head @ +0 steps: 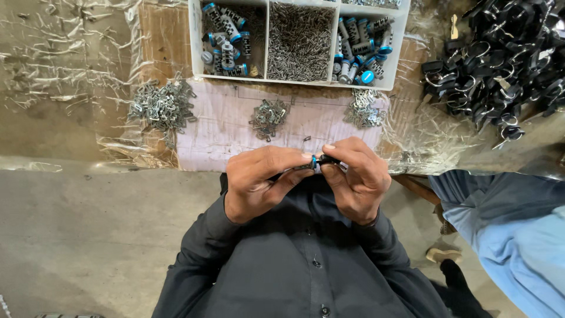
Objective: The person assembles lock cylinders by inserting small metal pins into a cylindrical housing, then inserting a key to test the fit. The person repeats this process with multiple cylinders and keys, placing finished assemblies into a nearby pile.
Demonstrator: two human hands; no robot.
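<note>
My left hand (259,179) and my right hand (356,176) meet in front of my chest, close to the near edge of the work table (70,118). Between the fingertips of both hands sits a small dark part with a blue ring (315,161). Both hands pinch it; most of the part is hidden by my fingers. My sleeves and shirt are dark.
A white divided tray (266,44) at the back holds blue-tipped cylinders (226,35) and small metal pins (300,41). Three heaps of metal clips (165,106) (269,118) (364,109) lie before it. Black clamps (500,65) pile at right. A person in blue (506,235) sits at right.
</note>
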